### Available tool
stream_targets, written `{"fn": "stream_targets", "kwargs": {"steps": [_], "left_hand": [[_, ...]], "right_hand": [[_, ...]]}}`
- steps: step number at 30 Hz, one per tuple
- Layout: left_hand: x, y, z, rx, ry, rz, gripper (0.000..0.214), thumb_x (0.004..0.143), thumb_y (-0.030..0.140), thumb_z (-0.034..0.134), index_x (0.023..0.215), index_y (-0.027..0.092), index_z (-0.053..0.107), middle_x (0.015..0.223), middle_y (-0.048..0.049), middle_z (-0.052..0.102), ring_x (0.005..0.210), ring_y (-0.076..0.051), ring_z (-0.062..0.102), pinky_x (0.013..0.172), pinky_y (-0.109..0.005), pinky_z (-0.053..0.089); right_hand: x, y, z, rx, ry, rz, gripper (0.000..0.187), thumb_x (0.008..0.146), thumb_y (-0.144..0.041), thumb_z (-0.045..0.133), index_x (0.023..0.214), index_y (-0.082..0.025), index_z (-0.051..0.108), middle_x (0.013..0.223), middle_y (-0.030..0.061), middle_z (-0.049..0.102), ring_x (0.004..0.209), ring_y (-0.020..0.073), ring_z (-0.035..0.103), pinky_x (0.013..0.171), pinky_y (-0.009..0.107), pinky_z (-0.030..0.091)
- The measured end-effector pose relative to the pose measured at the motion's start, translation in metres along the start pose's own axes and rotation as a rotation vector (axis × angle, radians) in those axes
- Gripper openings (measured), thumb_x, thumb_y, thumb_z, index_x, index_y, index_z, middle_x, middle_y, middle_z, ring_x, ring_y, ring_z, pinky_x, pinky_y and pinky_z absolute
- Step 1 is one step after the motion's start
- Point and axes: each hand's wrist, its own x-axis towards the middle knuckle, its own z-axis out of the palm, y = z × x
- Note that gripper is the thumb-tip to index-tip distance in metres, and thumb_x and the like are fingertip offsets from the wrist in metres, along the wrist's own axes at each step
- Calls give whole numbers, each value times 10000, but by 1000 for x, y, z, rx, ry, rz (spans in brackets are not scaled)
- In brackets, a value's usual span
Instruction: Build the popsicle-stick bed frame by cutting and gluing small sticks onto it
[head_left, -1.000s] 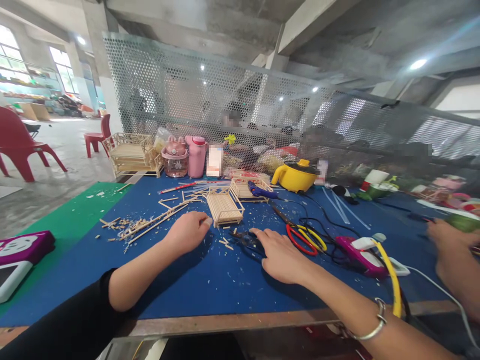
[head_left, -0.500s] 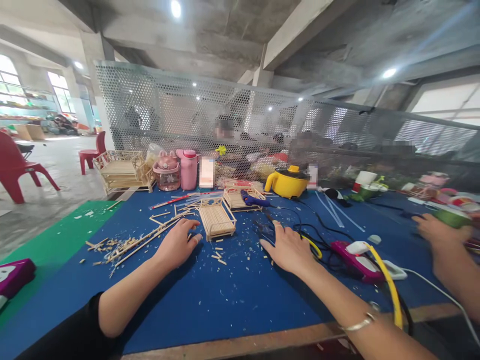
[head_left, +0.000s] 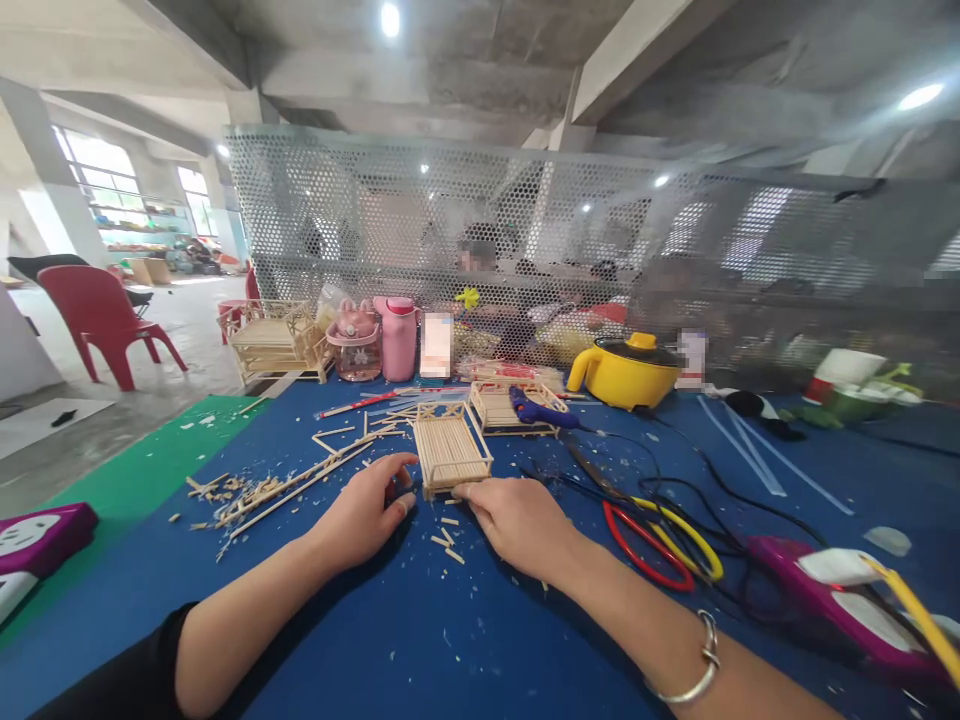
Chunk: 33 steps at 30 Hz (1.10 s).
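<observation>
A small bed-like frame of thin wooden sticks (head_left: pixel 452 447), with low rails, stands on the blue table. My left hand (head_left: pixel 367 510) rests by its left side, fingers curved and apart with nothing between them. At the frame's front right corner, the fingertips of my right hand (head_left: pixel 525 525) reach the lower rail; some of its fingers are hidden. Just behind stands a second stick frame (head_left: pixel 499 410), with a blue glue gun (head_left: pixel 536 408) lying across it. Scissors with red and yellow handles (head_left: pixel 652 550) lie right of my right hand.
Loose sticks and offcuts (head_left: pixel 255 495) are scattered at left. Along the back stand larger stick frames (head_left: pixel 274 340), a pink bottle (head_left: pixel 399 340) and a yellow pot (head_left: pixel 634 375). Black cables run rightward near a purple power strip (head_left: pixel 840 600). A perforated metal screen (head_left: pixel 375 220) rises behind.
My right hand has moved left, away from the scissors, to the front of the nearer stick frame. My left hand stays beside it. The view has turned; another person's hand at right is gone.
</observation>
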Motion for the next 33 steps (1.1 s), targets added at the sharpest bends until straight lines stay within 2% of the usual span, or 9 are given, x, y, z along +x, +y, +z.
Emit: {"fn": "stream_targets", "kwargs": {"steps": [5,10,15,18,24,26,28,30,33], "left_hand": [[9,12,-1,-32,140,-48,390,803,192,441,1190,189,481,1029,-60,606,773,-157,564,742,-307,469],[33,15,3,-48,74,-23,395,771,131,421,1157,175,493,1154,-77,589,839,-164,576,837,-338,459],[23,7,6,-11,117,-30,357,791,146,414,1137,180,496,1097,-67,592,850,-164,569,793,-317,470],[15,6,-5,52,128,-33,347,788,149,430,1125,189,505,1057,-62,609,833,-166,570,779,-325,474],[22,-7,-49,101,418,-129,308,807,224,453,1100,194,542,1013,-53,641,782,-164,585,715,-306,470],[25,-16,-55,118,450,-153,313,795,240,475,1095,193,550,1016,-49,645,779,-165,588,692,-294,467],[26,-22,-52,139,421,-160,307,784,243,490,1075,181,563,1024,-55,643,786,-169,589,697,-294,467],[25,-22,-42,140,335,-130,292,783,237,491,1054,168,576,1022,-62,639,795,-168,588,713,-296,470],[20,-12,-24,86,166,-31,292,798,215,482,1073,174,569,1003,-56,631,802,-155,583,710,-282,473]], "right_hand": [[3,3,18,-23,-14,-14,305,883,-183,392,1017,-211,663,945,84,725,843,199,674,708,271,449],[-2,3,20,92,5,32,237,851,-185,426,950,-209,640,900,58,720,835,200,669,698,272,435],[-4,10,22,177,58,43,281,838,-176,443,1028,-233,642,989,17,716,894,190,660,757,285,452],[1,12,26,162,43,26,313,870,-240,443,1105,-242,650,1063,28,705,967,211,647,820,322,463],[1,9,27,215,-29,-45,274,854,-228,465,967,-241,715,947,23,719,874,187,648,764,301,472],[-2,8,25,271,-21,-53,264,839,-211,474,944,-242,714,933,14,719,862,174,643,774,294,465],[-4,8,22,327,8,-15,260,821,-200,487,970,-252,693,831,-5,712,768,152,637,723,278,461],[-6,6,20,365,52,32,259,795,-190,507,996,-249,659,720,-27,675,652,131,605,648,261,444],[-6,2,18,375,107,30,190,761,-157,519,882,-223,651,712,-25,649,633,118,574,620,247,422]]}}
